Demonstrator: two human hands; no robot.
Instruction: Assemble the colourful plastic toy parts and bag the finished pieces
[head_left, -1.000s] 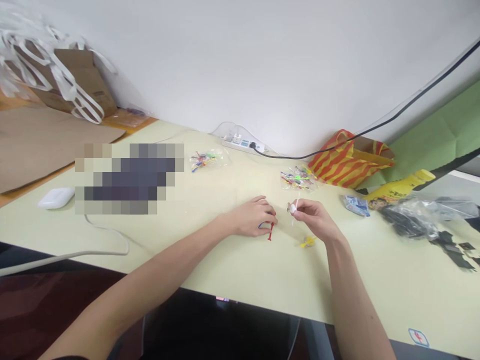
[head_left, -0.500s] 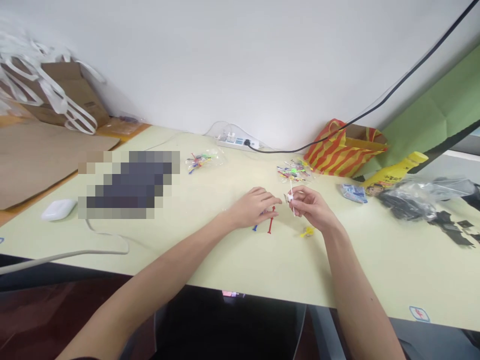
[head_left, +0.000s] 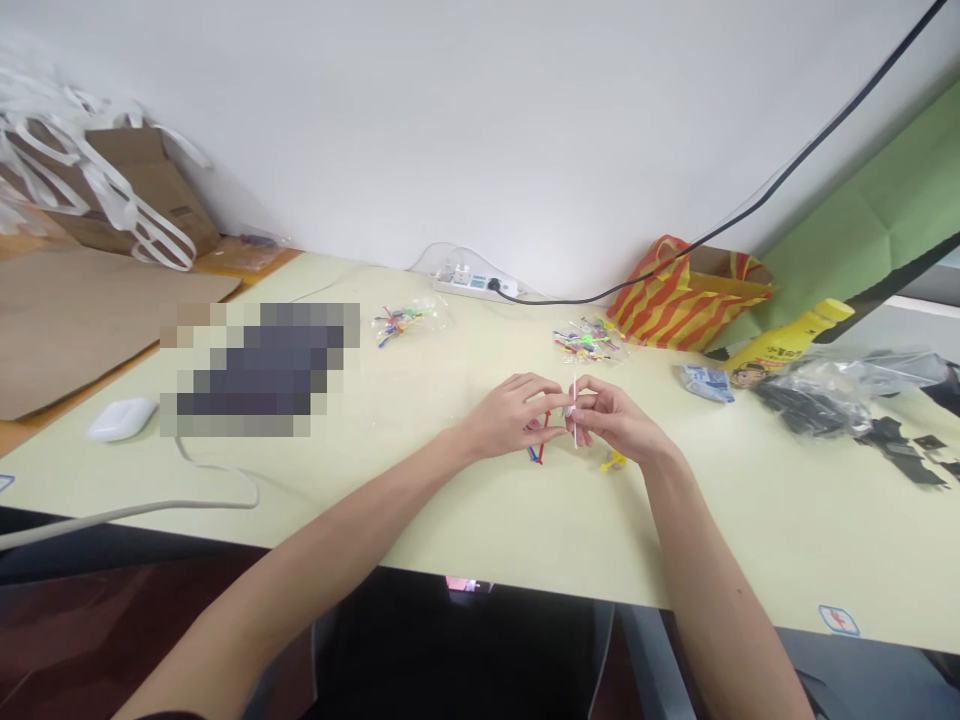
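White stick [head_left: 574, 412] — upright, just left of the yellow piece [head_left: 613, 461], pinched in your right hand [head_left: 611, 425]. Your left hand [head_left: 514, 420], further left of that piece, pinches red and blue pieces [head_left: 540, 445], its fingertips meeting the right's. Risk — a skewed squeeze may bend the thin stick or let it slip.

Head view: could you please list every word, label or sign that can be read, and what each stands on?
No text here can be read.
Yellow bottle: dark print and a picture, too blurred.
Blue packet: print too small.
Sticker on the table edge: red mark in a blue outline, unreadable.
Box: small dark label, too blurred.
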